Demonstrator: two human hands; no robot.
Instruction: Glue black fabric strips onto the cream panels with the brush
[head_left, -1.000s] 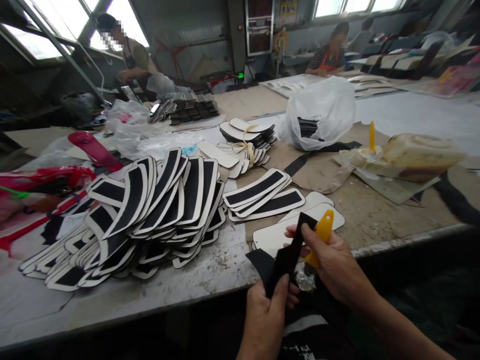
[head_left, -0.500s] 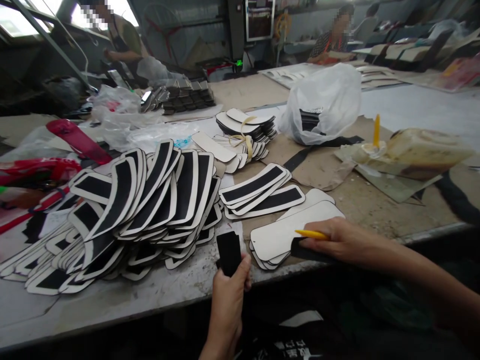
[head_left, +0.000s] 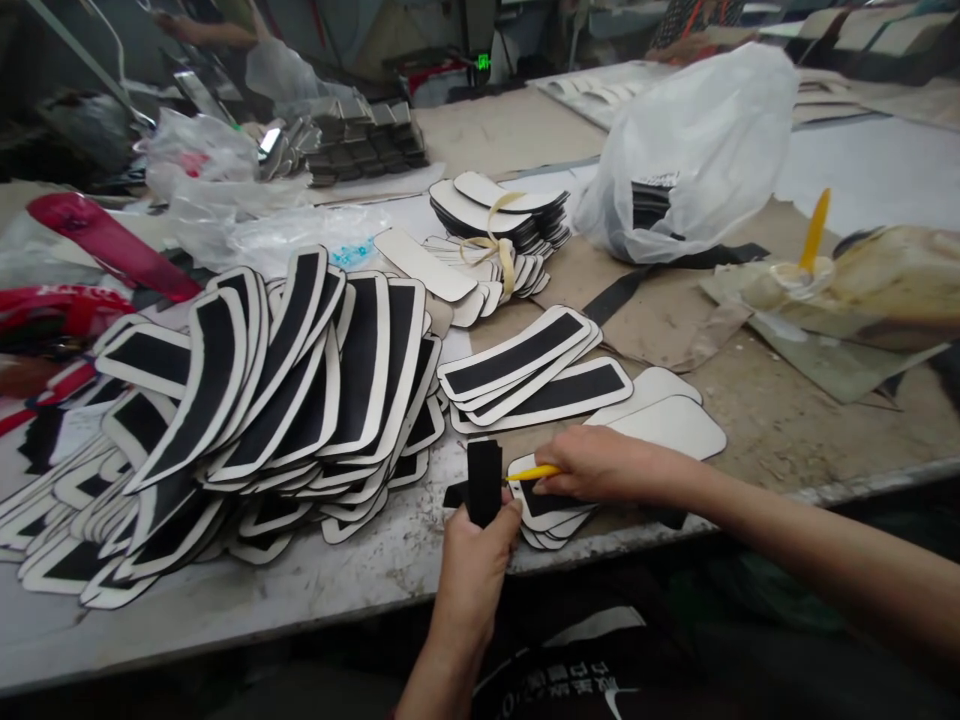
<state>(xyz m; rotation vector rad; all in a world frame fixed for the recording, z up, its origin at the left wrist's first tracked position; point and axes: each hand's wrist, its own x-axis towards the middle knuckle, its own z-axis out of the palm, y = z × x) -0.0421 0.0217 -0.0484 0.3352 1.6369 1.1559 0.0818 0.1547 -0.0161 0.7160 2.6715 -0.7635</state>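
Fingers, left: Live from my left hand (head_left: 480, 560), pinched narrow round black strips (head_left: 484, 482) that stand nearly upright above my thumb.
Fingers, right: My right hand (head_left: 596, 465) grips a yellow handle (head_left: 534, 472), its end aimed left, right beside those strips; half a second ago the two hands were farther apart.
Near piece: And there it is, a white-edged piece (head_left: 556, 520) under my right fingertips, its face bare white a moment ago, now with black material (head_left: 551, 502) across it.
White pieces: Plain pale ones (head_left: 667, 425) lie just beyond my right knuckles.
Small stack: Black-centred pieces (head_left: 525, 365) fan out just past my left fingertips.
Big pile: Many more black-and-white pieces (head_left: 300, 400) spread to the left of my left fingers.
Farther out: Ahead of my fingers, a banded bundle (head_left: 506, 255) and a plastic bag (head_left: 697, 150); right of the bag, a tilted yellow stick (head_left: 815, 230).
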